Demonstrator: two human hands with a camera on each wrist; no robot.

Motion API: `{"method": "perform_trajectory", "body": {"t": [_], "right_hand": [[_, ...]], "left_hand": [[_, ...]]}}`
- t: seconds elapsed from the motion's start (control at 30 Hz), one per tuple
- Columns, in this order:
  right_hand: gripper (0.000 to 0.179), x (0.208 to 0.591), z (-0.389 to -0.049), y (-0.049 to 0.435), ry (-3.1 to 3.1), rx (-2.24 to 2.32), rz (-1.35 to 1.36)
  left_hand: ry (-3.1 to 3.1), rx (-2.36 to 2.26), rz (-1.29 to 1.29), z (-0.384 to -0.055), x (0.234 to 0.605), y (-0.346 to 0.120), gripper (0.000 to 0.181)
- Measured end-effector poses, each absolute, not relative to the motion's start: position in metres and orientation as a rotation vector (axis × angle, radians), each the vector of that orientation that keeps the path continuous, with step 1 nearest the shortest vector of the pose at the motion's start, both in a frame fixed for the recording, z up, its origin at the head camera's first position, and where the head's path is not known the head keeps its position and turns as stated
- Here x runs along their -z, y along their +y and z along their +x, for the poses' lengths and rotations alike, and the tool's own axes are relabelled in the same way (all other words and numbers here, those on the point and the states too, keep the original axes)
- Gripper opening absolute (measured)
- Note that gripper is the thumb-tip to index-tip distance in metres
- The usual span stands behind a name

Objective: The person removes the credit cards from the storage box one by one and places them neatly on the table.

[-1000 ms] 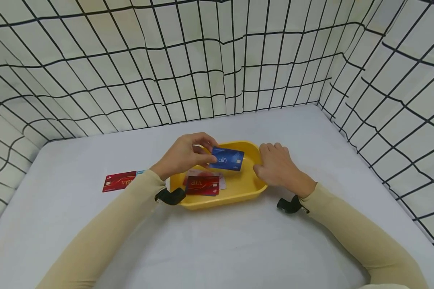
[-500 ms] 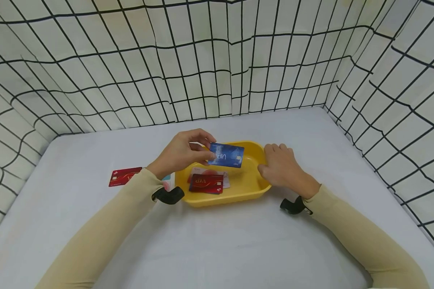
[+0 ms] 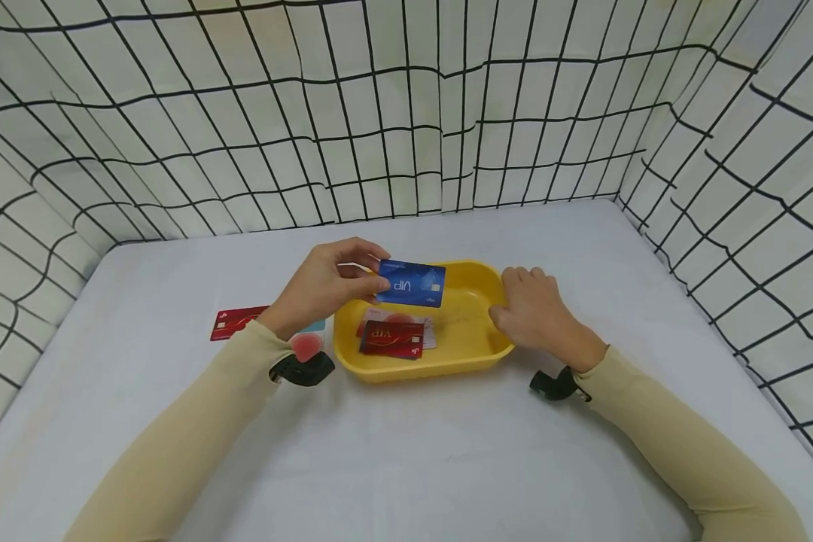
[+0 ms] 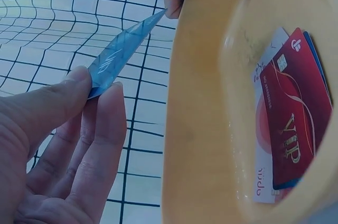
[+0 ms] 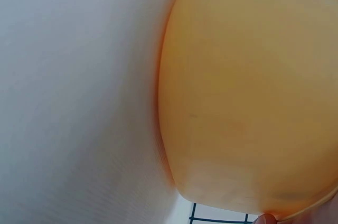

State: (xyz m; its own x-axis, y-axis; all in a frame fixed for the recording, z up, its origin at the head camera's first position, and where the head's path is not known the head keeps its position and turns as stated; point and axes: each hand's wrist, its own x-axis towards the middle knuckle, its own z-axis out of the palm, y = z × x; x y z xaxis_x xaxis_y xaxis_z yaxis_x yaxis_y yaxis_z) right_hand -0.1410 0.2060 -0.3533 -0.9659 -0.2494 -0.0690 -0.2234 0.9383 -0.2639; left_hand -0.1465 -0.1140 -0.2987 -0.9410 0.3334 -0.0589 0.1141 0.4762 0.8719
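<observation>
Between thumb and fingers, my left hand point(image 3: 332, 282) pinches a blue VIP card point(image 3: 412, 284) by its left end, above the back left of a yellow tray point(image 3: 474, 357). In the left wrist view the blue card point(image 4: 124, 52) shows nearly edge-on, raised beside the tray's rim. My right hand point(image 3: 538, 309) grips the right end of the tray; the right wrist view shows the tray's outer wall point(image 5: 248, 92). Inside the tray lies a red VIP card point(image 3: 391, 339) over a whitish card point(image 4: 264, 145), with a blue edge peeking out beneath the red one.
Left of the tray, another red card point(image 3: 233, 322) lies on the white table point(image 3: 406, 452), partly behind my left wrist. Close to it is a card with blue and pink patches point(image 3: 307, 345), also partly covered. A black wire grid point(image 3: 379, 120) borders the table's back and sides.
My left hand has drawn the blue card leftward relative to the tray, from over its middle to its back left. My right hand stays on the tray's end. The head view has shifted slightly.
</observation>
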Motion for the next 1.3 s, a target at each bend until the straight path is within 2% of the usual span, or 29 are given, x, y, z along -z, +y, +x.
{"method": "perform_trajectory", "body": {"t": [1.3], "right_hand": [[0.033,0.353,-0.14,0.207,2.977,0.397,-0.368]], "left_hand": [[2.512,-1.617,0.189,-0.113,0.295,-0.182,0.047]]}}
